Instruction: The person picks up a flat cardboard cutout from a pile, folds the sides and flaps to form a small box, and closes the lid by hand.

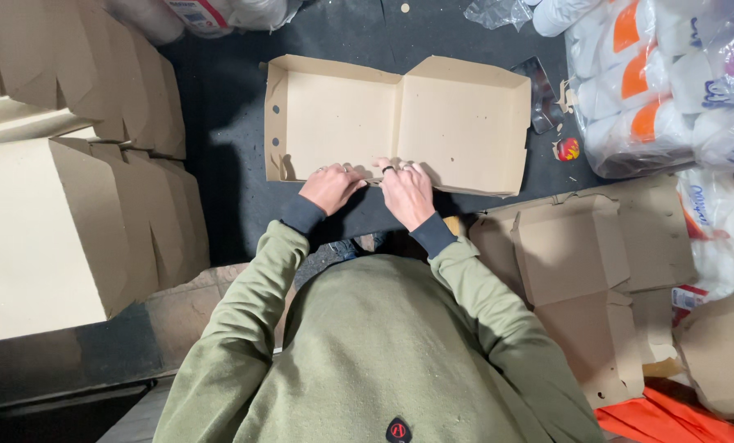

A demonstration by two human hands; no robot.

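A dark worktop (pixel 227 98) carried the work, crowded on both sides with cardboard and wrapped goods. The left hand (pixel 330 189) and the right hand (pixel 406 193) lay side by side at the near edge of an open cardboard box (pixel 400 123), fingers curled over that front wall and pinching it, so each grip was closed narrow on the cardboard. A dark ring showed on one finger of the right hand. The box lay flat and unfolded in the middle of the worktop, two shallow trays joined by a centre crease, with small round holes in its left wall. Both arms wore olive green sleeves (pixel 244 328) with dark cuffs. To the left stood a stack of folded cardboard boxes (pixel 72 221), leaning one against another. To the right, near the box, lay flat cardboard blanks (pixel 580 254), and beyond them plastic-wrapped packs of paper rolls (pixel 670 90) in white and orange. A small shiny metal piece (pixel 539 98) sat just beside the box's right wall, and an orange sheet (pixel 670 418) showed at the lower right corner.
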